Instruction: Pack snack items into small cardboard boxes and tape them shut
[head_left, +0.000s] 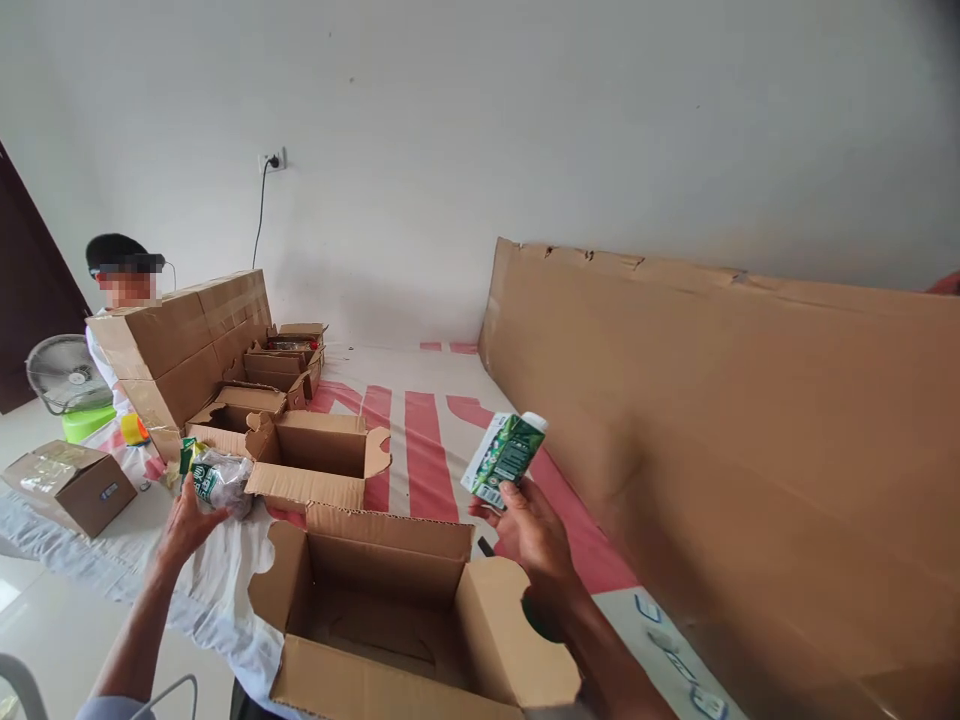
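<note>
— Two green cartons, one in each hand. The right hand holds a small green carton with a white cap, its fingers pinched on the bottom end, so the carton stands up and away from the palm, long axis tilted up and to the right.

— And where does it sit against the boxes?

— Just above and beyond the far flap of the nearest open box, which lies right below that hand. The right hand is clearly the nearer one to that box's opening; the box looks empty inside as far as I can see.

— The other hand?

— The left hand is off to the left, fingers closed around a wrapped green pack in crinkled clear plastic, held low over the white sheet that covers the counter. It is beside the second open box, near its left flap.

— How many boxes in all?

— Two open ones close by, then at least three more open ones behind them in a row, though they overlap and I cannot count them surely. A stack of closed cartons stands at the far left, one small sealed box sits apart at the left edge, and one large flat cardboard sheet leans along the right. Another person sits behind the stack, with one fan beside them.
</note>
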